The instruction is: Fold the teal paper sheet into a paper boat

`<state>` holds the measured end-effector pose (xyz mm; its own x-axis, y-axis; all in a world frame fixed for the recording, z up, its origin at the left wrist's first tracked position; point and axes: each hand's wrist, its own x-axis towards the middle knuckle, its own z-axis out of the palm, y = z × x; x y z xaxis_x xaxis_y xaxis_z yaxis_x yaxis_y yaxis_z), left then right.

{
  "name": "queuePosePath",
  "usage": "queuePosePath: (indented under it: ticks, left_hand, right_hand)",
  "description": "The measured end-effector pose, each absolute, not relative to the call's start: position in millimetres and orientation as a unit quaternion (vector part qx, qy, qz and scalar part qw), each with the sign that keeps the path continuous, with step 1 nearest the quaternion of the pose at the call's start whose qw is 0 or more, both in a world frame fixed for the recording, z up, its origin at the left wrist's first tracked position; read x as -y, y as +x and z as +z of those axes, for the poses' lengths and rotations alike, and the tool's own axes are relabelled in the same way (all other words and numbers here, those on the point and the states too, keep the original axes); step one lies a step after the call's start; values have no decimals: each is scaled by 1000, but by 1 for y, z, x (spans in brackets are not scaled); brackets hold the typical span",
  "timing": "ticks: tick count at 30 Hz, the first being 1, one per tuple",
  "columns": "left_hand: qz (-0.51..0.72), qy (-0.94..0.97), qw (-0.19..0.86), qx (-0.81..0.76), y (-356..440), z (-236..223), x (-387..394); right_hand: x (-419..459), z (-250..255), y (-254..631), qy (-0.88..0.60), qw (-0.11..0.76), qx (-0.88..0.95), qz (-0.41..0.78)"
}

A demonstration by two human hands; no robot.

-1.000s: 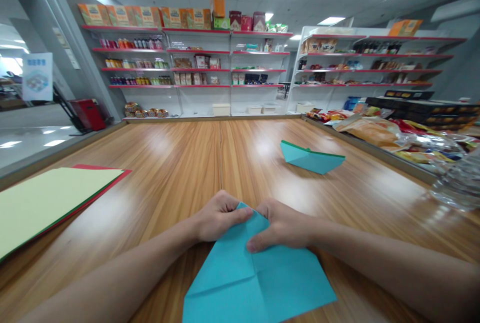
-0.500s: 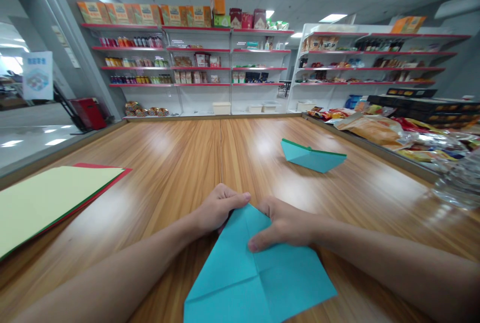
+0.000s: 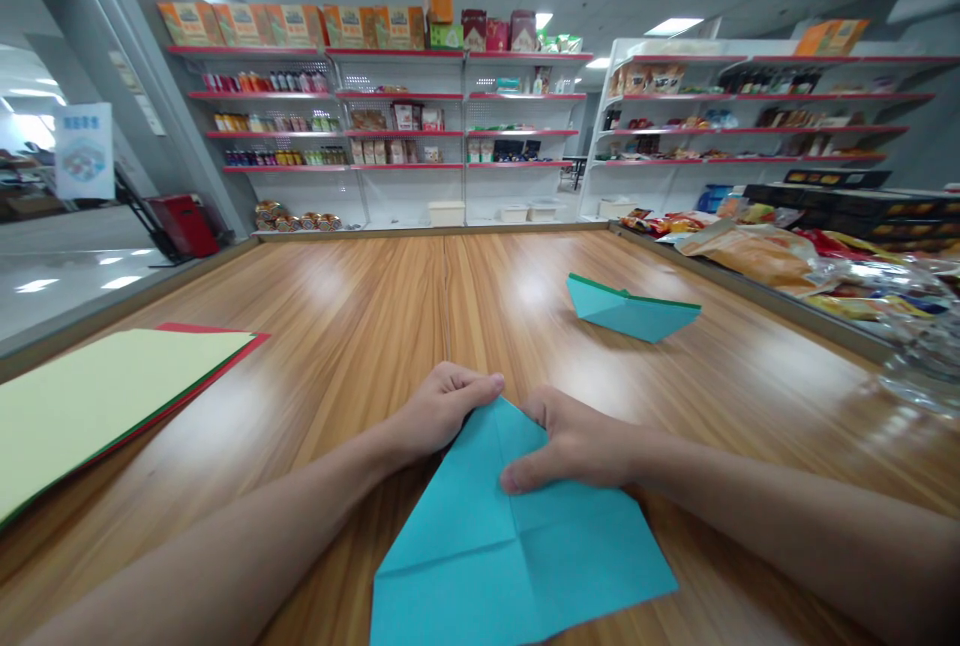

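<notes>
A creased blue sheet of paper (image 3: 465,546) lies near the front of the table, its far corner coming to a point and its near edge cut off by the view. At that corner my left hand (image 3: 442,413) is closed, thumb on top along the paper's tip, fingers curled beneath and partly hidden. My right hand (image 3: 574,441) grips the upper right edge, with its thumb lying flat on the paper near the centre crease and its fingers tucked out of sight. Farther off to the right sits a folded paper boat (image 3: 630,311), blue with a green rim.
A stack of coloured paper (image 3: 112,386), pale yellow on top with green and red below, lies at the left. Clear plastic (image 3: 930,366) stands at the right edge. Snack packets (image 3: 757,251) fill a bordering surface beyond the table's right edge. Stocked shelves (image 3: 397,96) line the back.
My left thumb has shifted from lying on the paper to its very tip, and the left hand has risen slightly. My right hand keeps its hold. The view has turned slightly.
</notes>
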<state>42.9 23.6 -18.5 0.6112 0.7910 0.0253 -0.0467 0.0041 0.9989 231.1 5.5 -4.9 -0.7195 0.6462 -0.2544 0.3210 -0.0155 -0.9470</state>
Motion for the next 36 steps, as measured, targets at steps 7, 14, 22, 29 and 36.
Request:
queuePosePath:
  ticks: [7,14,22,29,36]
  left_hand:
    - [385,539,681,-313,47,-20,-25]
    - [374,546,692,-286,41,-21,-26]
    - [405,554,668,-288,43,-22,-27]
    - [406,552,677,-267,41,-25,-28]
    - [426,596,620,-281,41,-25,-27]
  right_hand:
    - [-7,-4,232,-365,123,689,614]
    - [-8,-5,233,-376,118,688,609]
    - [-6,-4,232,-364,128,683,620]
    - [-6,-3,232,-364,123,686,618]
    - [-7,-5,233,-361,119,699,606]
